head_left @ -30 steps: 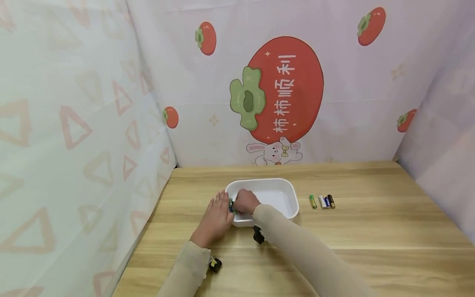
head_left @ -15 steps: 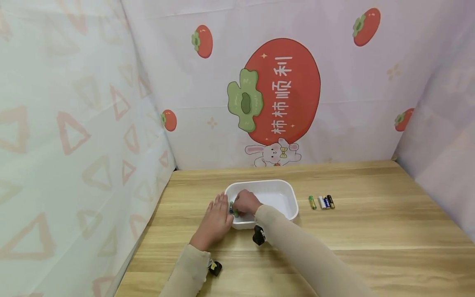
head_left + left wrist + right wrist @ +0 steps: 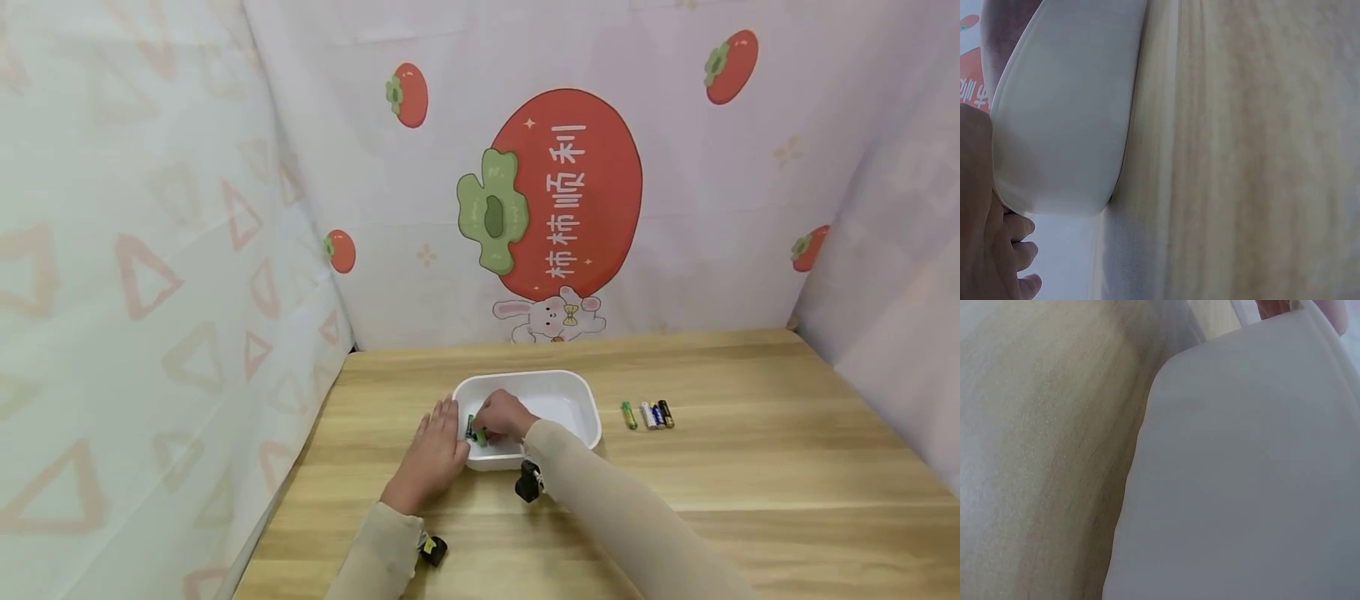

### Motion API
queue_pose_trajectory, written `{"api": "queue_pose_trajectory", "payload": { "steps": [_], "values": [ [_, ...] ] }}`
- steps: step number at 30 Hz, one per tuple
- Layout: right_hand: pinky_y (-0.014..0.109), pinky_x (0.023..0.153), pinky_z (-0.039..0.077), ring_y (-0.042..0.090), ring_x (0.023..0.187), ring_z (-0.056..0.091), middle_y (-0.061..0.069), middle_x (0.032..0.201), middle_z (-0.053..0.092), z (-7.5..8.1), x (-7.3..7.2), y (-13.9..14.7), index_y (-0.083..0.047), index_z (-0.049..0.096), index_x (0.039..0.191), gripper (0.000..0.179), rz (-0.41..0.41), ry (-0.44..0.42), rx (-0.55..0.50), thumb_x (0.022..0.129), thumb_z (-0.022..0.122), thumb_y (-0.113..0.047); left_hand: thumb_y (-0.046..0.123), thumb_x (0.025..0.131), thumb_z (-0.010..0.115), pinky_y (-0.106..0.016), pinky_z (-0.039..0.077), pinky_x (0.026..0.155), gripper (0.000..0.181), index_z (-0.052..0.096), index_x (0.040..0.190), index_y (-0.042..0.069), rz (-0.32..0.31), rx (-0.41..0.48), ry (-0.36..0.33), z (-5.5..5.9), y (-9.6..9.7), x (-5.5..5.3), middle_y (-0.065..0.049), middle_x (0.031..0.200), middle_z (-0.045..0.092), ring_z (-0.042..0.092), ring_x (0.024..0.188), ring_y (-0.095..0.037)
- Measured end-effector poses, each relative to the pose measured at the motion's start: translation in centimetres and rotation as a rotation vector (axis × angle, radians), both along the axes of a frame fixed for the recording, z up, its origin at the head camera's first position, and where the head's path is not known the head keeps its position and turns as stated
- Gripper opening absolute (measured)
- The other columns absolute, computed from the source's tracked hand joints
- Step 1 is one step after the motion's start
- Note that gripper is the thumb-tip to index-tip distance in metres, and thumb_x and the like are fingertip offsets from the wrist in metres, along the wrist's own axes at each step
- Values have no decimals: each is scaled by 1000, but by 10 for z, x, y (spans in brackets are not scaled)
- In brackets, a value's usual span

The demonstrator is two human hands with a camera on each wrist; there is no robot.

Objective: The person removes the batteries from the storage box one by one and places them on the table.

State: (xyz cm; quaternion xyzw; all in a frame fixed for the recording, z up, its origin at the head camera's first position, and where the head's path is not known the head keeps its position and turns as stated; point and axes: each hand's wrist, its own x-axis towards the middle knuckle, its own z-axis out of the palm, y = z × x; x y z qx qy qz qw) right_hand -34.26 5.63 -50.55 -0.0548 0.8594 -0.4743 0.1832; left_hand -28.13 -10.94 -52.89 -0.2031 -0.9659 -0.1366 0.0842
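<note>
A white rectangular tray (image 3: 558, 450) stands on the wooden table; its outer wall fills much of both wrist views. My left hand (image 3: 435, 454) rests along the tray's left end, fingers straight and pointing away, touching the rim. In the left wrist view the left hand (image 3: 979, 244) lies at the wall's end. My right hand (image 3: 506, 414) reaches into the tray's left part with curled fingers, pinching a green battery (image 3: 481, 437). A dark battery (image 3: 470, 427) lies beside it, near the left wall. The right fingertips are mostly hidden by the hand itself.
Right of the tray, a green-and-yellow battery (image 3: 629, 415) lies alone. Beside it a white battery (image 3: 648, 416), a blue battery (image 3: 657, 415) and a black battery (image 3: 666, 414) lie in a row. Fabric walls (image 3: 720, 275) enclose the table's back and sides.
The head view has shifted slightly. More of the green and dark batteries shows under my right hand, which has moved slightly to the right. My left hand keeps its place at the tray.
</note>
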Motion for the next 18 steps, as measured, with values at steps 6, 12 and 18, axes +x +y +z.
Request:
{"api": "queue_pose_trajectory", "payload": {
  "steps": [6,12,18],
  "values": [
    [35,61,58,23,66,66,13,77,69,-3,4,10,3,71,82,8,1,-51,-159,79,69,-4,21,98,43,-53,18,114,65,21,150,-9,-2,-8,3,-4,1,5,-22,157,21,18,144,-35],
    [39,71,58,23,78,67,13,90,68,0,2,23,6,70,95,15,-42,-104,-296,83,67,-3,22,99,43,-52,16,115,65,18,152,-7,13,-19,-10,-3,2,1,-20,158,19,15,145,-33],
    [36,71,58,21,77,67,14,92,68,-1,-1,37,7,68,101,18,-87,-133,-345,87,67,-4,24,99,41,-50,14,116,65,18,152,-6,34,-32,-42,-1,1,0,-17,159,16,13,146,-31]
  ]
}}
